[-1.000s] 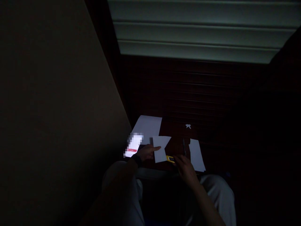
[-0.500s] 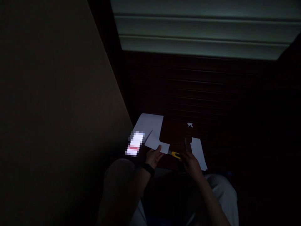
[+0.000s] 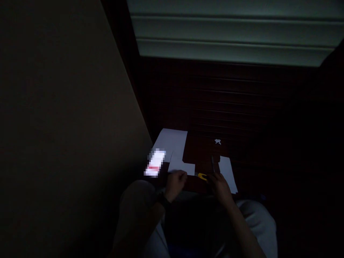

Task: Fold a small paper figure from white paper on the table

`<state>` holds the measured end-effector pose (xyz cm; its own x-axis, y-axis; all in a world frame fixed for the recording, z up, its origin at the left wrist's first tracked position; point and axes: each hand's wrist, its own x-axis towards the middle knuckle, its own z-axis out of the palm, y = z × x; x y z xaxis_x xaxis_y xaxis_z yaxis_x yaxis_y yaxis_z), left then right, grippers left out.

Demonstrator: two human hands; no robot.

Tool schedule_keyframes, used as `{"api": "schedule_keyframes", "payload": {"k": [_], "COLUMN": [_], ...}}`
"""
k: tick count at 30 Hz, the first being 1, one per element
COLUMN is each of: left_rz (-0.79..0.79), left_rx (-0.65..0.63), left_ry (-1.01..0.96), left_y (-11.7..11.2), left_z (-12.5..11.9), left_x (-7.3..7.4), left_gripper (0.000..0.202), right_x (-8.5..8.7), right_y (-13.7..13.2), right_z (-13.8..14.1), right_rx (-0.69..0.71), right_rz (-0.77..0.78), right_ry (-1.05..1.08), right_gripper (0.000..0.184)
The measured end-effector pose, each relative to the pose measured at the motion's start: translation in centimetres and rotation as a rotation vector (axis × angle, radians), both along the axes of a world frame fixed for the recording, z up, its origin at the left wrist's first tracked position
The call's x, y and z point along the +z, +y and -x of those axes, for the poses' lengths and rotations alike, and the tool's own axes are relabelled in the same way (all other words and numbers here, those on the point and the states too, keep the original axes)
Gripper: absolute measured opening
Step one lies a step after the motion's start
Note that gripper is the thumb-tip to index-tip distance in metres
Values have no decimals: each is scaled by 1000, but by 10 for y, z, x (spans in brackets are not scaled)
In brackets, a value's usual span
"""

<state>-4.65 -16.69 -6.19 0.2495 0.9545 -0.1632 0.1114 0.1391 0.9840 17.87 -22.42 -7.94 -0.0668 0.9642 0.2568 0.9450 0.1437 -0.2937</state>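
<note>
My left hand [image 3: 176,183], with a dark band at the wrist, has its fingers curled at the near edge of a cut piece of white paper [image 3: 189,168]. The fingertips are partly hidden. My right hand [image 3: 219,184] is closed around a yellow utility knife [image 3: 202,176]. Its blade points left, by the paper's right edge; I cannot tell whether they touch. Beyond the cut piece lies a larger white sheet [image 3: 174,138], partly overlapped by it. A slim, dark, pen-like object [image 3: 213,163] lies just beyond my right hand.
A lit phone [image 3: 155,163], blurred out, is left of the paper. Another white paper piece [image 3: 228,173] lies right of my right hand, and a small scrap [image 3: 218,142] farther back. A wall [image 3: 107,125] rises on the left. The scene is very dark.
My left hand has drawn back toward me and curled its fingers, its thumb no longer flat on the paper. The cut piece has turned slightly. The right hand has barely moved.
</note>
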Motion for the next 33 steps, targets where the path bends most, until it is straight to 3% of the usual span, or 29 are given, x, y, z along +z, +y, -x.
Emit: {"api": "schedule_keyframes", "payload": {"k": [2,4,5,8,12,15,21,25,33], "left_rz": [-166,-656,-819,-1026,-1050,-1037,-996,-966,-937], "left_rx": [-33,-206,-256,-303,-292,-274,-229,-209,-203], "left_ry": [72,459,620,896,985,982,950,921,915], "left_y": [19,37,44,55,52,44,30,28,28], "left_z": [2,2,2,1,2,5,7,7,8], "left_x": [9,15,15,4,-15,-21,-21,-19,-19], "left_gripper": [25,33,35,39,43,43,43,41,42], "right_x": [-2,-4,-6,-9,-9,-5,2,5,-2], "right_y": [1,2,3,4,3,0,-3,0,1], "right_z": [1,3,3,5,11,16,26,36,48], "right_rx": [0,8,12,13,16,43,82,62,54], "right_rz": [-2,2,3,-12,-18,-5,9,-5,5], "right_ry": [-17,-25,-28,-35,-44,-36,10,2,-23], "right_gripper": [34,34,34,35,36,35,32,40,38]}}
